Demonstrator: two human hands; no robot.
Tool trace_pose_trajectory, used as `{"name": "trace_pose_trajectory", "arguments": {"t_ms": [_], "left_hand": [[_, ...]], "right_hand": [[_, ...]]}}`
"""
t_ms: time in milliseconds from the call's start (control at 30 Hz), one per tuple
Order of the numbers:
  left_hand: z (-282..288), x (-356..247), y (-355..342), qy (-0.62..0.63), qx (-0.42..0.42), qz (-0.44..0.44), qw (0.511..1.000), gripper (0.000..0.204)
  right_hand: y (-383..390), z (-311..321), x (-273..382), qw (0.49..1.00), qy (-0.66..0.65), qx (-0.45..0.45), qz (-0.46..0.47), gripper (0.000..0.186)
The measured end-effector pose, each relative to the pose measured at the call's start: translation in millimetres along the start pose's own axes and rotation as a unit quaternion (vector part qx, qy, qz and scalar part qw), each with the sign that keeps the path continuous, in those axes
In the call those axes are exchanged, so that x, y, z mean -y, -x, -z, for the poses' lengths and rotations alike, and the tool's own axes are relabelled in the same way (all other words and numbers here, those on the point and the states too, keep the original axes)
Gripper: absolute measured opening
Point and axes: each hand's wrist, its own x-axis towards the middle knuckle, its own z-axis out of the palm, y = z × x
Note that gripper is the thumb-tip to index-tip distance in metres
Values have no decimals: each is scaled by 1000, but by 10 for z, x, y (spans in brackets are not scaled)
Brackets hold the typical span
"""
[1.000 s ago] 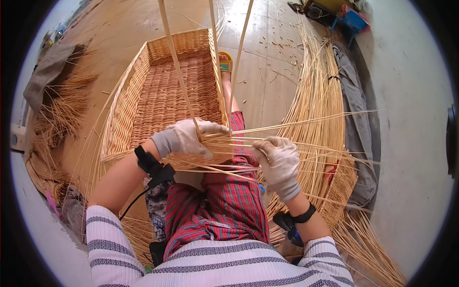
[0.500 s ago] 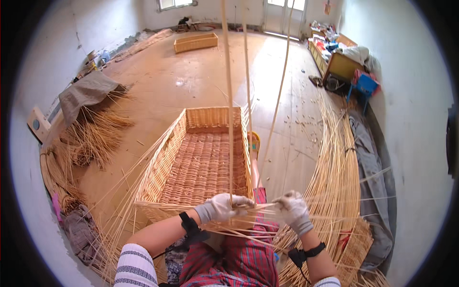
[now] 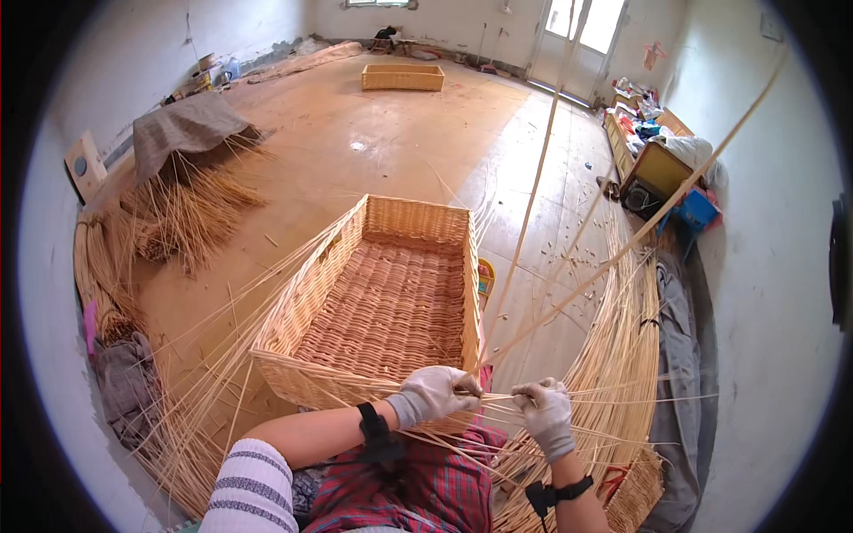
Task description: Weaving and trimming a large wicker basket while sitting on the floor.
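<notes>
A rectangular wicker basket [image 3: 382, 298] rests in front of me, its near right corner at my hands. My gloved left hand [image 3: 437, 394] is closed at that corner, pinching the wicker canes where they leave the rim. Just to its right, my gloved right hand [image 3: 544, 414] is closed around several thin canes [image 3: 499, 401] stretched between the two hands. From the corner, long upright canes [image 3: 533, 200] rise away, and one long cane [image 3: 657, 218] slants up to the right. Loose cane ends stick out past my right hand.
A long bundle of canes [image 3: 613, 346] lies on the floor at the right, beside grey cloth [image 3: 680, 391]. More canes [image 3: 191, 209] sit under a grey cover [image 3: 191, 129] at the left. Another basket [image 3: 402, 78] stands far off. A blue stool [image 3: 697, 211] is near the right wall.
The upright canes have swung to the right, one now leaning steeply. My left hand has shifted slightly right, and my right hand slightly down. The whole view has tilted a little.
</notes>
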Motion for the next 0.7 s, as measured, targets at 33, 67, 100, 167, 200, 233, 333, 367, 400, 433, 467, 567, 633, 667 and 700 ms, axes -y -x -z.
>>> {"name": "trace_pose_trajectory", "arguments": {"t_ms": [33, 67, 100, 167, 200, 233, 333, 367, 400, 433, 467, 567, 633, 667, 700], "left_hand": [[-18, 24, -2, 5, -6, -2, 1000, 25], [-11, 24, 8, 6, -6, -1, 1000, 25], [2, 21, 17, 7, -4, -1, 1000, 25], [12, 4, 23, 10, -2, -1, 1000, 25], [20, -5, 18, 4, -4, 3, 1000, 25], [12, -12, 19, -3, -4, 6, 1000, 26], [-6, 4, 20, 27, -2, -2, 1000, 26], [1, 3, 22, 27, -2, -2, 1000, 26], [14, 3, 25, 27, -3, 3, 1000, 26], [31, -10, 24, 27, -4, 8, 1000, 26], [42, -27, 23, 27, -5, 8, 1000, 26], [55, -101, 20, 33, -3, 15, 999, 26], [76, -131, 12, 8, -6, 29, 1000, 26], [64, -112, 10, 9, -3, 29, 1000, 26], [53, -84, 3, 6, -6, 16, 1000, 26]], "right_hand": [[57, -3, 68, 998, 18, -52, 11, 16], [124, -7, 168, 998, 18, -51, 11, 16], [202, 1, 297, 992, 40, -115, 33, 19], [356, 37, 492, 981, 28, -164, 102, 27], [386, -13, 453, 981, 28, -162, 102, 27], [412, -80, 409, 980, 25, -158, 117, 29], [419, -150, 337, 973, 20, -171, 153, 32], [419, -158, 335, 975, 33, -154, 157, 30], [421, -162, 336, 976, 47, -138, 160, 28], [423, -160, 340, 976, 47, -138, 161, 28], [433, -154, 348, 972, 73, -143, 171, 27], [509, -215, 340, 969, 102, -139, 176, 26], [552, -306, 339, 971, 106, -129, 170, 27], [569, -358, 347, 974, 77, -149, 150, 28], [587, -378, 347, 976, 48, -169, 130, 29]]}}
